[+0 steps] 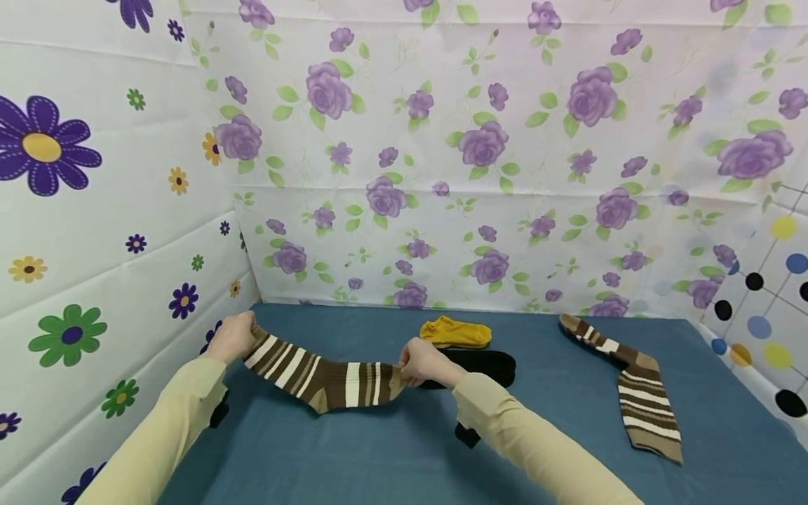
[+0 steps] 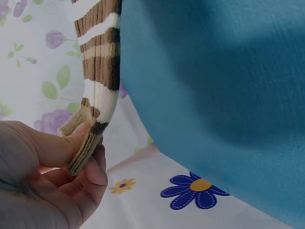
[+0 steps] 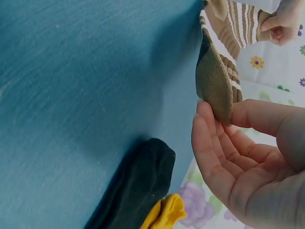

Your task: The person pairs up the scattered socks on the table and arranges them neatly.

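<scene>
A brown, tan and white striped sock (image 1: 341, 382) hangs stretched between both hands above the blue table, its heel sagging in the middle. The left hand (image 1: 232, 338) pinches the tan cuff; in the left wrist view the thumb and fingers of that hand (image 2: 62, 176) squeeze the ribbed opening. At the other end the right hand (image 1: 429, 363) pinches the tan toe between thumb and fingertips, which the right wrist view shows close up, with the sock's toe (image 3: 215, 90) above the palm. A matching striped sock (image 1: 650, 400) lies bent at the heel on the table's right side.
Behind the right hand lie a black sock (image 1: 489, 366) and a yellow sock (image 1: 456, 332), close together. The blue table (image 1: 353, 463) meets a flowered wall covering (image 1: 429, 210) at the back and another (image 1: 126, 231) on the left. A dotted covering (image 1: 757, 330) borders the right.
</scene>
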Tool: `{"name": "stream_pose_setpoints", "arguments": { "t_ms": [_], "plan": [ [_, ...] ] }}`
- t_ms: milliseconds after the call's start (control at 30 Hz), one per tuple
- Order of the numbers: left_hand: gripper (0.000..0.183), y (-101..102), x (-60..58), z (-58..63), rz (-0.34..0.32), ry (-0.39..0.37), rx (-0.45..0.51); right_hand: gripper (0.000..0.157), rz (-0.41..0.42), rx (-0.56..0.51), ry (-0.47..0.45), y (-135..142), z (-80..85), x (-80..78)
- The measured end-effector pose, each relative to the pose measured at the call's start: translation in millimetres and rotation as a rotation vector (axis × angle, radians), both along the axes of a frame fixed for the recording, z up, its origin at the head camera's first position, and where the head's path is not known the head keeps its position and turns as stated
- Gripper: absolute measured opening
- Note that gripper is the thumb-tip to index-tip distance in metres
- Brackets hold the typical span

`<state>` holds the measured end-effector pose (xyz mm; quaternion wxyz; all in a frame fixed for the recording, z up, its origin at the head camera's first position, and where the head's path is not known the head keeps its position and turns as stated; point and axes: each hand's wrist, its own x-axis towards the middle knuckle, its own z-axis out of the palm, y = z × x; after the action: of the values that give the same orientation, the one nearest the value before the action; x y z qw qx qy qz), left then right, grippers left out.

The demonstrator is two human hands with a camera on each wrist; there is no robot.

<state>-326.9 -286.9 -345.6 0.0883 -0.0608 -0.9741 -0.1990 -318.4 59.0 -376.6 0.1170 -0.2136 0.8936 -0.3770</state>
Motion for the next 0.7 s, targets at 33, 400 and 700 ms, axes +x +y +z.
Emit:
{"name": "stream_pose_setpoints", "arguments": {
  "t_ms": [33,400,700],
  "plan": [
    [0.028,1.2,0.7,1.4,-0.004,0.005,-0.005,0.009,0.003,0.000,0.003,1.5,1.2,-0.3],
    [0.018,13.8,0.2,5.3,-0.033,0.033,-0.029,0.003,0.005,0.011,-0.019,21.0,11.2,-2.3],
    [0.014,32.9,1.8,16.1,-0.094,0.027,-0.024,0.007,-0.033,0.043,-0.022,38.1,16.5,-4.2]
  ]
}}
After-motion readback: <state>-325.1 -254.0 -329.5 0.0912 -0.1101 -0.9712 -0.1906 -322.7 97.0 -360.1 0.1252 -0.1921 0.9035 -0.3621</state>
